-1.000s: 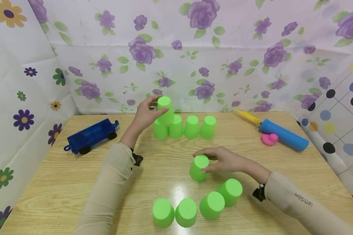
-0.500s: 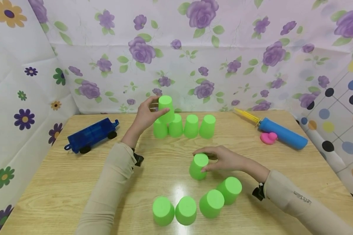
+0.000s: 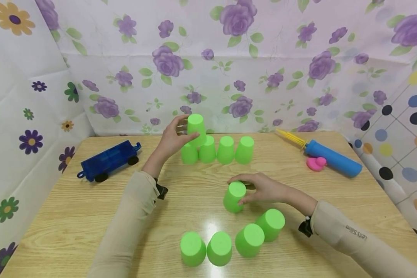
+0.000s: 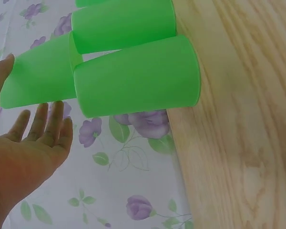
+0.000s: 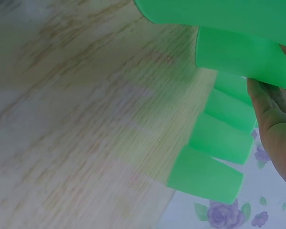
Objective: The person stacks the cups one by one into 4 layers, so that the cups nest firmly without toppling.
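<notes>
In the head view my left hand [image 3: 172, 139] holds an upside-down green plastic cup [image 3: 196, 125], thumb in front and fingers behind. That cup sits on top of the two leftmost cups of a row; the left wrist view shows its rim against the lower cup [image 4: 138, 78]. My right hand [image 3: 268, 189] grips another upside-down green cup [image 3: 233, 200] at the middle of the table, thumb on the near side. From the right wrist, the fingers of the right hand [image 5: 279, 124] lie along this cup [image 5: 243, 55].
Several upturned green cups form the back row [image 3: 226, 150]. Nearer the front stand more upturned cups [image 3: 219, 249]. A blue toy trailer [image 3: 109, 160] lies at left on the wooden table [image 3: 73, 216]; a blue pump [image 3: 333, 158] and pink toy duck [image 3: 316, 164] are at right.
Both hands stay on their cups with almost no movement. The left hand's cup has moved very slightly to the right; the whole view has shifted a little.
</notes>
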Motion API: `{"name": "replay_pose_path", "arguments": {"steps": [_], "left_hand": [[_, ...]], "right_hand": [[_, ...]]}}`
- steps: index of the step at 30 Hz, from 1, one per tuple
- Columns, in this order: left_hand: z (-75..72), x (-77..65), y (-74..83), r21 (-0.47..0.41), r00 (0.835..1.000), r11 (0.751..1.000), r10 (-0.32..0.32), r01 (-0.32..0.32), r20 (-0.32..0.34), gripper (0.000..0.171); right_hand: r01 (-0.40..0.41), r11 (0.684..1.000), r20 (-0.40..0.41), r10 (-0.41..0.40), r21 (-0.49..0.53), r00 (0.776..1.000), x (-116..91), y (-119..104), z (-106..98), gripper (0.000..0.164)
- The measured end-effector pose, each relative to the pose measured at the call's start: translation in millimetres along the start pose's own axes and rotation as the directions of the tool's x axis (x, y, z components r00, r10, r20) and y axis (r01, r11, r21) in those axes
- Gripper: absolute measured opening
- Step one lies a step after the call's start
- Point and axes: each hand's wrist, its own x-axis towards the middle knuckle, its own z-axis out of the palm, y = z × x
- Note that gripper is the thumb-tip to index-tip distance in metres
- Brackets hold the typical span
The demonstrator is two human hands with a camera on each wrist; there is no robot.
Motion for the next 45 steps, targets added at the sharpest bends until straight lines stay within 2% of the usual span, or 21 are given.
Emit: {"name": "replay_pose_path", "arguments": {"steps": [3, 6, 7, 9, 12, 15, 19, 21, 25, 27, 30, 33, 37, 40, 45], "left_hand": [[-2.3, -11.2, -2.2, 0.040, 0.998, 0.997, -0.061, 0.062, -0.036, 0.087], [-6.9, -29.4, 2.0, 0.077, 0.986, 0.987, -0.133, 0.141, -0.105, 0.092], [-8.5, -36.4, 4.6, 0.085, 0.983, 0.985, -0.138, 0.148, -0.121, 0.091], [-10.3, -51.6, 10.2, 0.081, 0.982, 0.987, -0.123, 0.136, -0.145, 0.084], [-6.5, -76.1, 20.6, 0.091, 0.988, 0.995, -0.033, 0.047, -0.148, 0.068], [5.0, -103.0, 30.8, 0.093, 0.992, 0.995, 0.056, -0.046, -0.111, 0.052], [21.4, -141.5, 37.0, 0.097, 0.993, 0.988, 0.119, -0.120, 0.015, 0.037], [27.4, -158.0, 36.1, 0.082, 0.990, 0.988, 0.121, -0.127, 0.077, 0.030], [35.0, -181.4, 30.7, 0.043, 0.983, 0.994, 0.088, -0.096, 0.163, 0.022], [36.6, -191.3, 27.9, 0.036, 0.976, 0.996, 0.070, -0.079, 0.205, 0.021], [37.4, -206.3, 24.7, 0.046, 0.965, 0.995, 0.077, -0.092, 0.250, 0.024], [37.0, -220.3, 24.8, 0.059, 0.960, 0.991, 0.100, -0.119, 0.262, 0.030], [34.9, -234.1, 27.9, 0.092, 0.964, 0.981, 0.149, -0.173, 0.221, 0.042], [31.9, -241.3, 27.4, 0.121, 0.964, 0.972, 0.175, -0.201, 0.199, 0.047], [29.7, -249.1, 21.6, 0.099, 0.970, 0.983, 0.136, -0.158, 0.203, 0.050]], "right_hand": [[0.008, 1.000, 0.013, -0.009, 0.016, 1.000, 1.2, 1.9, 1.6, 0.063], [0.023, 1.000, 0.029, -0.023, 0.018, 0.999, 2.9, 3.1, 2.5, 0.063], [0.035, 0.999, 0.034, -0.035, 0.010, 0.999, 4.0, 3.6, 2.5, 0.063], [0.057, 0.998, 0.045, -0.057, -0.010, 0.997, 7.2, 4.3, 1.9, 0.063], [0.087, 0.995, 0.050, -0.085, -0.041, 0.995, 12.9, 6.3, -0.6, 0.064], [0.089, 0.995, 0.020, -0.088, -0.051, 0.996, 18.5, 5.9, -5.1, 0.064], [0.069, 0.995, -0.061, -0.073, -0.074, 0.995, 25.8, 1.0, -12.0, 0.063], [0.053, 0.995, -0.111, -0.062, -0.086, 0.992, 29.1, -1.7, -15.6, 0.064], [0.034, 0.995, -0.207, -0.053, -0.093, 0.977, 33.3, -5.7, -23.9, 0.063], [0.038, 0.995, -0.245, -0.061, -0.094, 0.968, 34.0, -6.7, -28.4, 0.062], [0.035, 0.994, -0.306, -0.066, -0.106, 0.950, 33.7, -9.1, -35.9, 0.063], [0.037, 0.993, -0.377, -0.077, -0.113, 0.923, 35.3, -12.6, -45.5, 0.063], [0.018, 0.992, -0.467, -0.073, -0.123, 0.881, 43.7, -18.7, -58.5, 0.063], [-0.006, 0.994, -0.506, -0.051, -0.111, 0.861, 53.9, -21.7, -63.6, 0.065], [-0.050, 0.996, -0.540, 0.001, -0.076, 0.842, 74.5, -19.8, -64.8, 0.073]]}}
